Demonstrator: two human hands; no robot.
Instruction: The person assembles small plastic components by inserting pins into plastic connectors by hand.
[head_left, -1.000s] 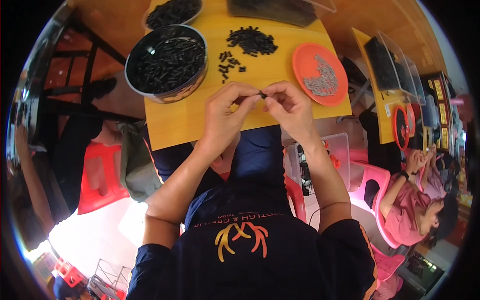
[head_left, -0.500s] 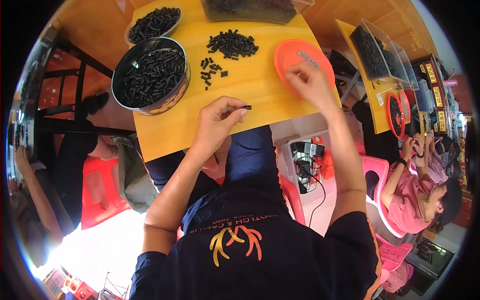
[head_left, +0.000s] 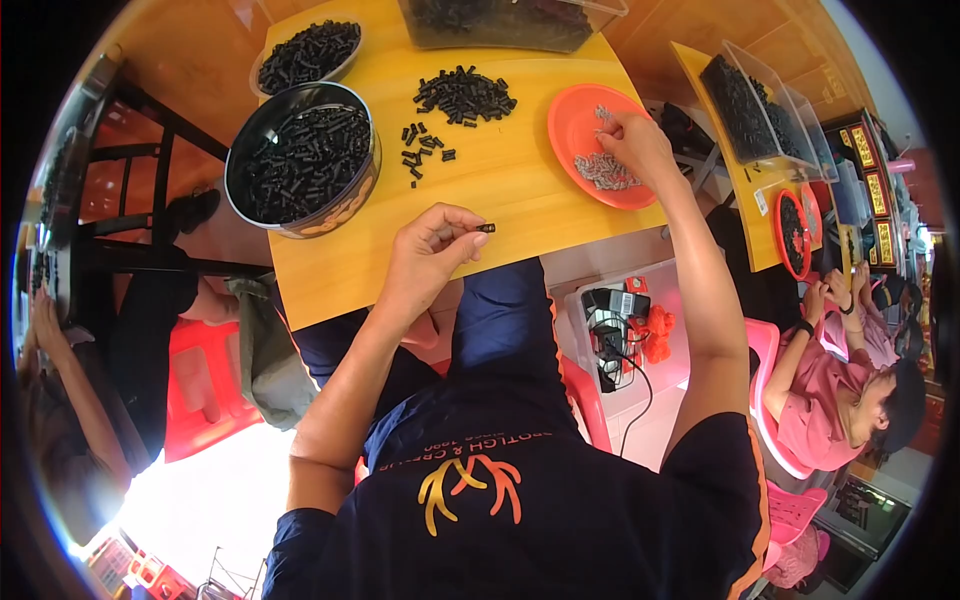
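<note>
My left hand [head_left: 432, 255] is over the near edge of the yellow table, pinching a small black plastic tube [head_left: 486, 228] between thumb and fingertips. To the right, my right hand [head_left: 640, 148] reaches over an orange-red plate [head_left: 568, 128]. Its thumb and fingers are pressed together; whatever lies between them is too small to make out. Small grey metal-looking pieces [head_left: 604, 171] lie heaped on the plate beside and partly under that hand. Further off in the table's middle sits a pile of black tubes [head_left: 465, 95], with several loose ones [head_left: 424, 145] nearer me.
A round tin [head_left: 300, 165] full of black tubes stands at the table's left, a clear bowl [head_left: 308, 55] of them behind it. At the far edge is a clear bin [head_left: 500, 25]. Another person [head_left: 830, 400] sits at a table on the right.
My right hand has shifted away from me and right across the plate, uncovering more of the grey pieces. My left hand, still pinching the black tube, has moved slightly nearer me.
</note>
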